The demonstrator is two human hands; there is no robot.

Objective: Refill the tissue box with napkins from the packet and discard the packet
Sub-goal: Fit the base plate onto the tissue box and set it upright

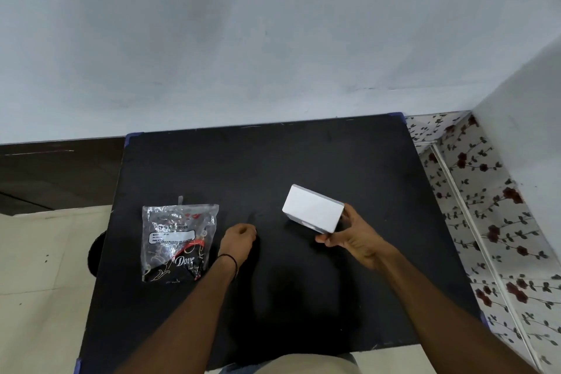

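A white tissue box [311,209] is tilted above the black table [243,167], held at its near right end by my right hand [353,238]. A clear plastic packet [179,241] with a "Dove" print and a white label lies flat on the table's left part; it looks flat and see-through. Just to the right of the packet rests my left hand [239,238], fingers curled in, holding nothing and not touching it. A thin black band circles the left wrist.
The table stands against a pale grey wall [273,39]. A floral-patterned surface [485,222] runs along the right side. Beige floor tiles [45,282] and a dark round object [95,252] lie to the left of the table.
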